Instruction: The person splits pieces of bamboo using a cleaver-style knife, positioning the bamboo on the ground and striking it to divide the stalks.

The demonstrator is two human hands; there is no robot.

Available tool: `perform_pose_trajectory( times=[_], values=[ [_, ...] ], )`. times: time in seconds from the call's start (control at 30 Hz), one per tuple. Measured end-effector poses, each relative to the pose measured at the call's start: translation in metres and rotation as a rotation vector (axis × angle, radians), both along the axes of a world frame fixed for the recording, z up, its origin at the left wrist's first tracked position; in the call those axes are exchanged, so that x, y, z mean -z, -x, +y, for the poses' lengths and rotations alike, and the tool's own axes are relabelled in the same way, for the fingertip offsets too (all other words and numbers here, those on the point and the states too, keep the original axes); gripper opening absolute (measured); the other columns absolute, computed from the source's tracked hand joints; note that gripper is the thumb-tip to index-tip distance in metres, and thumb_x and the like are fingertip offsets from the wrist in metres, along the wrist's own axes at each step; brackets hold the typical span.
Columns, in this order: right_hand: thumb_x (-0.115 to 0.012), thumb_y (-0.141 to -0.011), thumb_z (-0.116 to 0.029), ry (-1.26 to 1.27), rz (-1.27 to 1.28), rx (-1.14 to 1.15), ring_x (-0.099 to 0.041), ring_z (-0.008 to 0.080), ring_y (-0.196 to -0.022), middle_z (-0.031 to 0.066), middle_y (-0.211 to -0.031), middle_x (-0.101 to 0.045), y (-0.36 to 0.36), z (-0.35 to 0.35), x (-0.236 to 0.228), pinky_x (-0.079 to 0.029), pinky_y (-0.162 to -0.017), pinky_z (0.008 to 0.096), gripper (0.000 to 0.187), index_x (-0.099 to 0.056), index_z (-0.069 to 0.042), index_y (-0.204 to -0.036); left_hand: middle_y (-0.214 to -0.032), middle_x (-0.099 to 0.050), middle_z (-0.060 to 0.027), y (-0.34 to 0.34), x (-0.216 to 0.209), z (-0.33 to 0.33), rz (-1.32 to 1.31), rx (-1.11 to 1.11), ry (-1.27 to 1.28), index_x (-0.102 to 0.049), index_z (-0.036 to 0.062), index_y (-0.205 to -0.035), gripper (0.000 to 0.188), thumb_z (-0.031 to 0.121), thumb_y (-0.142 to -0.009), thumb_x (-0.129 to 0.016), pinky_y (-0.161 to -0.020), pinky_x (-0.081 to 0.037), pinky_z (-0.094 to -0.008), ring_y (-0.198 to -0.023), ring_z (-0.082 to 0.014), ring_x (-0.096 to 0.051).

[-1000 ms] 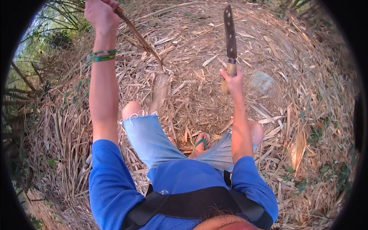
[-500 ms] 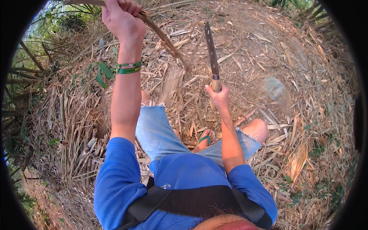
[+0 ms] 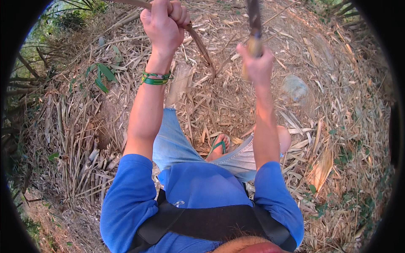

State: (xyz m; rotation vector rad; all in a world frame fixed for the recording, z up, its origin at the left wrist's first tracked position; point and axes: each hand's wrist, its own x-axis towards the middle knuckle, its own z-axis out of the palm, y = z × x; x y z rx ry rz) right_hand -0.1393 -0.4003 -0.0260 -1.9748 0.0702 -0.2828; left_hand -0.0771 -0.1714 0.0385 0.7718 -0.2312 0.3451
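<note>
Head view only: dry leaves (image 3: 337, 139) and split stalks cover the ground. A thin brown stick (image 3: 198, 42) is gripped in the closed left hand (image 3: 164, 23), raised high, and its lower end slants down to the litter. A long knife (image 3: 254, 25), blade up and blurred, is held by its pale handle in the closed right hand (image 3: 256, 63). A foot in a green sandal (image 3: 219, 147) is seen below. For a clean cut, the stick is best kept taut and the blade aimed low, well apart from the upper fist and the foot.
</note>
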Motion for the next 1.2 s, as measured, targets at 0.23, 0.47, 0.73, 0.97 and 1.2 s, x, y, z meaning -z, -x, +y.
perform_pose_trajectory(
  times=[0.23, 0.47, 0.73, 0.97, 1.2],
  values=[
    [-0.071, -0.082, -0.015, 0.117, 0.025, 0.149, -0.064, 0.0189, -0.056, 0.0089, -0.07, -0.067, 0.066, 0.009, 0.169, -0.054, -0.056, 0.0382, 0.014, -0.068, -0.002, -0.087, -0.048, -0.024, 0.0042, 0.006, -0.006, 0.003, -0.086, 0.137, 0.144, -0.03, 0.0165, -0.063, 0.05, 0.031, -0.107, -0.049, -0.04, -0.02, -0.0296, -0.039, -0.009, -0.021],
    [-0.066, -0.081, -0.012, -0.572, 0.961, 0.283, -0.057, 0.0182, -0.047, 0.0065, -0.058, -0.059, 0.161, -0.043, 0.313, -0.049, -0.047, 0.0382, 0.011, -0.066, -0.001, -0.077, -0.048, -0.02, 0.0053, -0.003, 0.031, 0.02, -0.001, 0.139, 0.266, -0.027, 0.0167, -0.062, 0.052, 0.031, -0.108, -0.047, -0.04, -0.017, -0.0292, -0.041, -0.0085, -0.016],
    [-0.072, -0.079, -0.007, -0.296, 0.481, 0.107, -0.059, 0.0129, -0.054, 0.0047, -0.067, -0.065, 0.043, -0.022, 0.123, -0.048, -0.051, 0.0289, 0.01, -0.067, 0.0, -0.083, -0.051, -0.02, 0.0061, -0.001, 0.017, 0.035, 0.074, -0.044, 0.212, -0.025, 0.0181, -0.062, 0.054, 0.037, -0.106, -0.05, -0.043, -0.019, -0.029, -0.044, -0.0089, -0.018],
    [-0.068, -0.085, -0.003, -0.447, 0.406, -0.006, -0.056, 0.0131, -0.054, 0.0029, -0.07, -0.058, 0.066, -0.017, 0.12, -0.047, -0.051, 0.0297, 0.009, -0.059, -0.003, -0.087, -0.056, -0.024, 0.0053, 0.08, -0.077, 0.214, -0.066, -0.465, 0.472, -0.031, 0.0189, -0.066, 0.052, 0.048, -0.105, -0.049, -0.047, -0.025, -0.0295, -0.048, -0.0111, -0.024],
    [-0.066, -0.081, -0.005, -0.404, 0.69, 0.033, -0.056, 0.0194, -0.05, 0.0078, -0.064, -0.056, 0.088, -0.006, 0.177, -0.049, -0.049, 0.0339, 0.01, -0.059, 0.001, -0.081, -0.063, -0.034, 0.0024, 0.365, -0.221, 0.381, -0.604, -1.161, -0.335, -0.039, 0.0157, -0.075, 0.044, 0.045, -0.108, -0.039, -0.056, -0.036, -0.0312, -0.057, -0.0141, -0.035]
  ],
)
